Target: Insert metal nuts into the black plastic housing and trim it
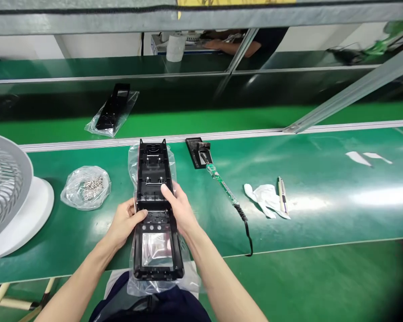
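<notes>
A long black plastic housing point(154, 192) points away from me, its near end over the bench edge, on a clear plastic bag point(133, 165). Clips and thin metal rods show in its far half; a rectangular window is in its near half. My left hand point(129, 219) grips the left side, thumb on the rim. On the right side my right hand point(179, 205) is closed round the housing, thumb lying over the inside. The fingers beneath are mostly hidden. To the right, a soldering iron point(225, 185) with a green see-through handle rests its tip in a black stand point(199, 153).
A bag of small metal parts point(93, 188) and a round white fan point(30, 210) are at left. Right lie a crumpled white glove or cloth point(263, 197) and a pen point(282, 195). Another bagged black housing point(114, 109) lies behind the metal rail point(238, 134). A person's arm point(235, 46) shows beyond.
</notes>
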`<state>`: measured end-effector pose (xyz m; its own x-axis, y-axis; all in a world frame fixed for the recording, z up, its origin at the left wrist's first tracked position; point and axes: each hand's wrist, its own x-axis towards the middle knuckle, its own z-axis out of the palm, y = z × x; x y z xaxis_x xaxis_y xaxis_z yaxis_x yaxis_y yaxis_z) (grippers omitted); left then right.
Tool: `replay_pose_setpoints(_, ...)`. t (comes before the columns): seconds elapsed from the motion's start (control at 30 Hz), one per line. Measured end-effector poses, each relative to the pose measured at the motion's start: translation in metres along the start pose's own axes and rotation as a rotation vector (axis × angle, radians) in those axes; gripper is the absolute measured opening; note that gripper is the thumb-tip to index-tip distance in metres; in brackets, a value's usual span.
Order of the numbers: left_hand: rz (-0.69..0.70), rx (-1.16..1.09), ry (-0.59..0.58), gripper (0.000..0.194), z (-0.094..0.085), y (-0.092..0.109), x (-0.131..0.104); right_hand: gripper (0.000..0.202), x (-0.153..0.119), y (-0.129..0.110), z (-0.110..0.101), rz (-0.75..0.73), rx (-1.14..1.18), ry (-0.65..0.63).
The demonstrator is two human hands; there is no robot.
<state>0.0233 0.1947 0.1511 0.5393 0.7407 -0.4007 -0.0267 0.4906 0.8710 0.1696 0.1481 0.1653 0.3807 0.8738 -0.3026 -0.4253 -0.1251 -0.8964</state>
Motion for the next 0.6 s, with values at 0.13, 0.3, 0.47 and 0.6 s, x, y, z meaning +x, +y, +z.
replay_pose_setpoints(0.13, 0.051, -0.077, -0.050, 0.055, 0.000, 0.006, -0.004, 0.069, 0.019, -0.028, 0.014, 0.050, 0.002, 0.009)
replay_pose_setpoints(0.3, 0.128, -0.167, 0.029, 0.062, -0.013, 0.013, -0.003, 0.044, 0.059, -0.091, 0.036, 0.086, -0.109, 0.044)
replay_pose_setpoints(0.47, 0.201, 0.205, 0.270, 0.055, -0.049, -0.027, -0.013, 0.034, 0.145, -0.163, 0.040, 0.037, -0.224, 0.088)
replay_pose_setpoints(0.6, 0.460, 0.586, 0.508, 0.030, -0.064, -0.078, -0.028, 0.024, 0.234, -0.200, 0.023, -0.055, -0.258, 0.155)
